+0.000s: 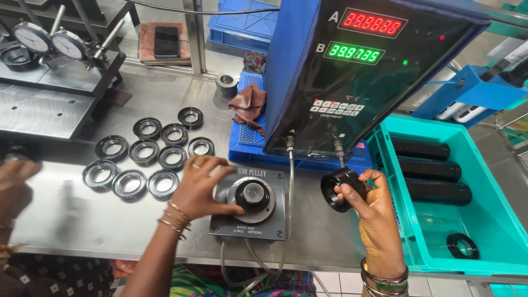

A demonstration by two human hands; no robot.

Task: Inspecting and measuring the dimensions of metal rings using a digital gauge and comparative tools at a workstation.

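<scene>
Right hand [379,212]: fingers closed round a black ring part [340,188], held raised above the bench [71,220], bore turned sideways.
Left hand [199,187]: fingers spread, steadying a grey gauge block [275,220] with a small printed plate; nothing gripped.
Black rings [144,157]: laid flat in rows, left.
Teal crate [495,220]: dark cylinders stacked, right.
Dark readout box [352,77]: red and green digit rows, tilted back.

Thin gold bangles on left wrist, chunkier bracelets on right.
</scene>
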